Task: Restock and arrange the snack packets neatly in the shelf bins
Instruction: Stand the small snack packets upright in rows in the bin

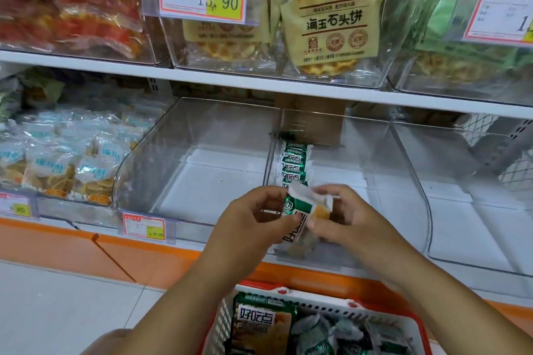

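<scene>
Spanning the frame, the shelf unit [259,81] carries clear plastic bins on two levels. The lower-centre bin [409,170] is the one being filled. A red basket [222,323] of further green-and-white packets is cut off by the bottom edge.

Both hands are held at lower centre, in front of that bin. The left hand [253,219] is curled, with thumb and fingertips pinching the left side of the held packets [300,210]. The right hand [346,216] pinches their right side.

A row of packets [294,161] stands on edge against the bin's left wall. Its long axis runs from the bin's back toward the front, directly up-frame from the hands. The held packets are tilted, top toward upper left. The left hand is judged slightly nearer the row.

The row's front end is hidden behind the held packets. The number held cannot be told, as they are blurred.
</scene>
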